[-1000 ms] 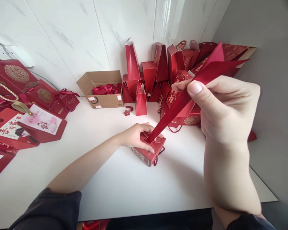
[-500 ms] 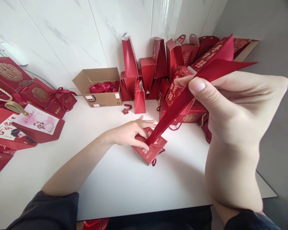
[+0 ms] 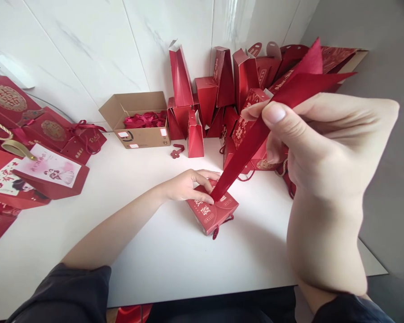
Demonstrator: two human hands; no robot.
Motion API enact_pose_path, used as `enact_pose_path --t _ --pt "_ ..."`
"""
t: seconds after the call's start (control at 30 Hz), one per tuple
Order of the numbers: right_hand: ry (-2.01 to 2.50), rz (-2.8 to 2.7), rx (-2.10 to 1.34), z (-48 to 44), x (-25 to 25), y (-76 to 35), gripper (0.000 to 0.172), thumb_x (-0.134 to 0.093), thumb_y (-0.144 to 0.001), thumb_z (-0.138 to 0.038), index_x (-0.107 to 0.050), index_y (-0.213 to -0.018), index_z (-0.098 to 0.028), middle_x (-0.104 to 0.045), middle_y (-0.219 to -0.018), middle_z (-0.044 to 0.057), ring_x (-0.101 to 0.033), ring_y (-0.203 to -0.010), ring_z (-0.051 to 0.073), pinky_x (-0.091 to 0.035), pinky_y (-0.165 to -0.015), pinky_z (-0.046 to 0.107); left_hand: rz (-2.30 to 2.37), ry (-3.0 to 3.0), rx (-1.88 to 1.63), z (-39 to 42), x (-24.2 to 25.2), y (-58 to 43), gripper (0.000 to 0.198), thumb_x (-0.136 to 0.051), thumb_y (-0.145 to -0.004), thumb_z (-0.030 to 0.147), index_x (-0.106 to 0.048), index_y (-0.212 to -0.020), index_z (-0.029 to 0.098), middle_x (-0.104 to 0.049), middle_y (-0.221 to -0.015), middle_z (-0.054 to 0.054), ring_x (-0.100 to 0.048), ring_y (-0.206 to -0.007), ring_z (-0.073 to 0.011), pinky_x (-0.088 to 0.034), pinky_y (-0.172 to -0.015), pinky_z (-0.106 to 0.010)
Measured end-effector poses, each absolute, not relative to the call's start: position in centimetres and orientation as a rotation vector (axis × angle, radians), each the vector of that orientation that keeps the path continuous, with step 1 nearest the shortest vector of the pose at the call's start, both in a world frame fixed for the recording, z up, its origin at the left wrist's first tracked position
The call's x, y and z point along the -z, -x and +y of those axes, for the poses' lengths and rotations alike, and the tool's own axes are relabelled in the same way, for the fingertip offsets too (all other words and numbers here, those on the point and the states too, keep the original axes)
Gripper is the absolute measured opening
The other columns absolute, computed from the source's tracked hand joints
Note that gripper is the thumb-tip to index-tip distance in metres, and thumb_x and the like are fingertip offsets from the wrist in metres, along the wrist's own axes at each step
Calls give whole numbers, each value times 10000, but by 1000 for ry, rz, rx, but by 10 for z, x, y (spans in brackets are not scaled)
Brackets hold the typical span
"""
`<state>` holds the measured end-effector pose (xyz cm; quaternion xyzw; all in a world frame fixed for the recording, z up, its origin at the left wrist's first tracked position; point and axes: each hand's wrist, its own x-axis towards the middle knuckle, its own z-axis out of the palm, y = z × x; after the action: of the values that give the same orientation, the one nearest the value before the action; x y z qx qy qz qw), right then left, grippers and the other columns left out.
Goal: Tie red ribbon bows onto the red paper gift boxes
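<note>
Our right hand (image 3: 325, 146) pinches the red ribbon (image 3: 244, 148) between thumb and finger. Our left hand (image 3: 184, 186) half curls over the red box (image 3: 224, 210) under its fingers; we can't tell if they grip the ribbon. We should pull softly and straight.

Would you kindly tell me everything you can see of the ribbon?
The ribbon is deep red and satin-looking. It slants up straight from the red box to the right hand, pinched between thumb and forefinger; beyond them it spreads into two pointed tips. The left hand is at its lower end; whether it grips is unclear.
</note>
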<state>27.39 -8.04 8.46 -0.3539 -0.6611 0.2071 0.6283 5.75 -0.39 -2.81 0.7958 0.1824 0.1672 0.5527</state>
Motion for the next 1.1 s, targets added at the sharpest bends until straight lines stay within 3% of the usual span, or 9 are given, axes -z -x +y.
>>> enact_pose_path --t 0.1,0.23,0.4,0.5,0.63,0.83,0.97,1.1 --pt "796 -1518 -235 -77 -80 -268 361 -702 -843 -253 -649 -486 -233 -452 -457 -36 -481 -485 109 -360 -470 290 423 -1946 -404 -6 26 -59 135 -824 -695 261 -785 -820 229 -615 -1330 -94 -512 -1295 -281 -383 -1105 -446" --pt "814 -1467 -360 -72 -76 -261 340 -695 -852 -233 -641 -517 -208 -437 -451 -46 -422 -437 87 -427 -495 296 495 -2123 -419 -14 14 -60 99 -796 -729 280 -797 -824 252 -646 -1282 -76 -550 -1236 -268 -415 -1075 -427" --pt "651 -1440 -512 -74 -79 -257 277 -688 -846 -182 -687 -569 -209 -488 -392 -38 -431 -370 117 -258 -301 288 556 -2372 -477 -24 -14 -54 36 -767 -760 262 -800 -767 274 -671 -1259 -54 -540 -1239 -296 -367 -1100 -480" --pt "612 -1361 -467 -81 -80 -252 290 -653 -841 -123 -694 -571 -223 -479 -404 -38 -381 -345 110 -274 -300 305 491 -2437 -465 -23 -28 -48 45 -767 -756 241 -797 -734 267 -674 -1253 -60 -552 -1222 -302 -377 -1091 -485" --pt "635 -1276 -442 -90 -80 -245 379 -642 -837 -99 -604 -479 -218 -537 -477 -20 -461 -382 108 -361 -324 304 397 -2490 -391 -17 -29 -43 40 -767 -761 267 -802 -780 267 -628 -1318 -66 -474 -1310 -306 -336 -1128 -471" --pt "699 -1455 -667 -81 -79 -249 281 -673 -862 -208 -665 -581 -221 -601 -470 -21 -559 -386 144 -420 -316 303 514 -2219 -149 -3 3 -47 140 -776 -744 342 -797 -878 308 -611 -1334 -34 -426 -1362 -294 -374 -1116 -426" --pt "749 -1368 -768 -62 -68 -249 276 -633 -901 -339 -682 -661 -212 -679 -649 -11 -593 -460 105 -421 -357 240 514 -1986 -95 6 22 -47 162 -795 -720 327 -793 -877 285 -608 -1341 -44 -439 -1361 -288 -438 -1061 -392" --pt "785 -1585 -893 -43 -46 -249 190 -637 -887 -369 -690 -1021 -245 -726 -946 20 -684 -734 152 -524 -529 244 476 -1903 -155 8 27 -46 130 -800 -715 279 -791 -838 241 -650 -1270 -75 -488 -1319 -291 -458 -1034 -402"
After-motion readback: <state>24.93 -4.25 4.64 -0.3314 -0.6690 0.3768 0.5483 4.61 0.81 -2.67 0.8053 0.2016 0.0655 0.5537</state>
